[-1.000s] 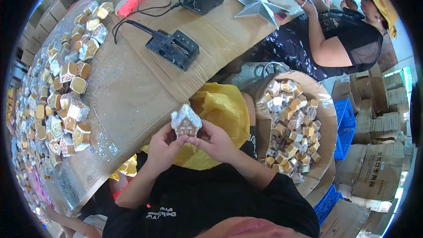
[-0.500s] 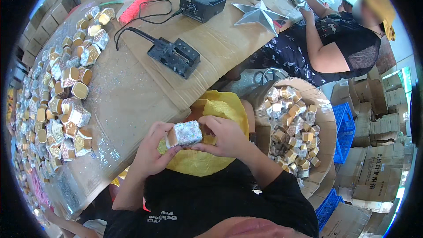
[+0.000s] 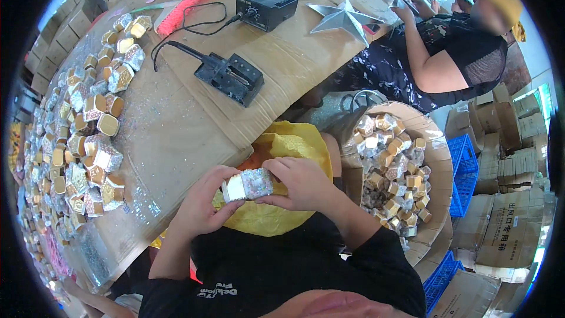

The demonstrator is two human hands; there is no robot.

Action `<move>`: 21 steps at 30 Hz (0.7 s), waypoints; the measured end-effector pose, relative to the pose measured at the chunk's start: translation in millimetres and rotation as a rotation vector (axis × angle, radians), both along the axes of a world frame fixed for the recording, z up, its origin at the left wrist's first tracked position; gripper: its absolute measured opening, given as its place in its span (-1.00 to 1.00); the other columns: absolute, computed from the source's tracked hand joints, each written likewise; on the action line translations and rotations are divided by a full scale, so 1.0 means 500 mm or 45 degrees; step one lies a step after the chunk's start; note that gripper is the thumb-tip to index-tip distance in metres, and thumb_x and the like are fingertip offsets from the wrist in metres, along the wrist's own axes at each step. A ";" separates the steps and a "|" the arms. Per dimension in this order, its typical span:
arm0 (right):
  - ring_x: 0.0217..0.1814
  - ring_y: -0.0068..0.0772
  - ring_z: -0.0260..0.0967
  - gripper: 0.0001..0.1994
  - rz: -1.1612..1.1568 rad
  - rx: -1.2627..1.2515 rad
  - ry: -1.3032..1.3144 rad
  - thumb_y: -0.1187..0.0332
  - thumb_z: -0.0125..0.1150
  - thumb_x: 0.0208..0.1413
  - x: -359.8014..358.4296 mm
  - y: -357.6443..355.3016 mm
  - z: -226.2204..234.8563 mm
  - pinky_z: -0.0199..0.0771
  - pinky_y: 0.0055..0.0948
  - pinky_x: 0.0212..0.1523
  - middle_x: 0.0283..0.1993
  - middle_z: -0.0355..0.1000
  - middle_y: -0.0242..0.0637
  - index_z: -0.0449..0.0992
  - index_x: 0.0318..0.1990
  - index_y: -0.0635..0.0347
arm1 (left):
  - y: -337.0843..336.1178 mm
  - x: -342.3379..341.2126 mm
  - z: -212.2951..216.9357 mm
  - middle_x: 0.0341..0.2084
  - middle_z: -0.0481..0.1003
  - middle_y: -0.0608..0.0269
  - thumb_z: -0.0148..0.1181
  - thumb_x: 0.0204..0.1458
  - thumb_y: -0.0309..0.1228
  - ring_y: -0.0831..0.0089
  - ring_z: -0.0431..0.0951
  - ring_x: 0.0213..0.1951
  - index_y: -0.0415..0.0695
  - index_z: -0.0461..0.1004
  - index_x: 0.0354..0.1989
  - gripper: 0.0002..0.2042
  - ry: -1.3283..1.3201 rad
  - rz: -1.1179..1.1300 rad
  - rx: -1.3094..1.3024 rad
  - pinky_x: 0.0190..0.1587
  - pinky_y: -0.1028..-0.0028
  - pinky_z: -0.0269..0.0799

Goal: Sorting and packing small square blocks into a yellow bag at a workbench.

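Left hand: clamped on that glittery house ornament
Right hand: clamped too — opposite end
Beneath: yellow sack

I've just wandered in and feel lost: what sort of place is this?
Probably a craft workshop: small glittery ornaments crowd one side of the table, more fill a cardboard bin, and boxes stand stacked at the right.

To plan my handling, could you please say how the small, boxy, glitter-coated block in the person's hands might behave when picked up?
The glitter-coated block is probably stiff, showing no sag between the left hand and right hand. Flat sides make rolling unlikely. It may shed, as glittery specks dot the brown table covering.
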State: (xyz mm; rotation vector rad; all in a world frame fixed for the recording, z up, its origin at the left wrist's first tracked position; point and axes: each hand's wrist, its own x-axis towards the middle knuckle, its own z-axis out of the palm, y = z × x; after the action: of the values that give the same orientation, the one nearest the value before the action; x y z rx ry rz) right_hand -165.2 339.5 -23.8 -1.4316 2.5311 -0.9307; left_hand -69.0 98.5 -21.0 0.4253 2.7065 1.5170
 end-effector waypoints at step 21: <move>-0.50 -0.34 0.42 -0.55 -0.235 -0.020 -0.147 0.03 0.51 -0.13 0.012 -0.007 -0.011 0.42 -0.38 -0.45 -0.50 0.39 -0.34 0.48 -0.23 0.14 | 0.020 0.003 -0.064 0.20 0.30 0.10 0.10 0.08 -0.73 0.34 0.31 0.26 -0.21 0.19 0.26 -0.46 -0.310 0.131 0.406 0.32 0.32 0.20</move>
State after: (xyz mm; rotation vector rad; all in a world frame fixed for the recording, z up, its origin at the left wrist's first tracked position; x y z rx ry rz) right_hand -159.1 335.8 -29.2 -1.1268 2.6082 -1.0297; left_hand -67.4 108.7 -53.2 0.0936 2.3428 1.8963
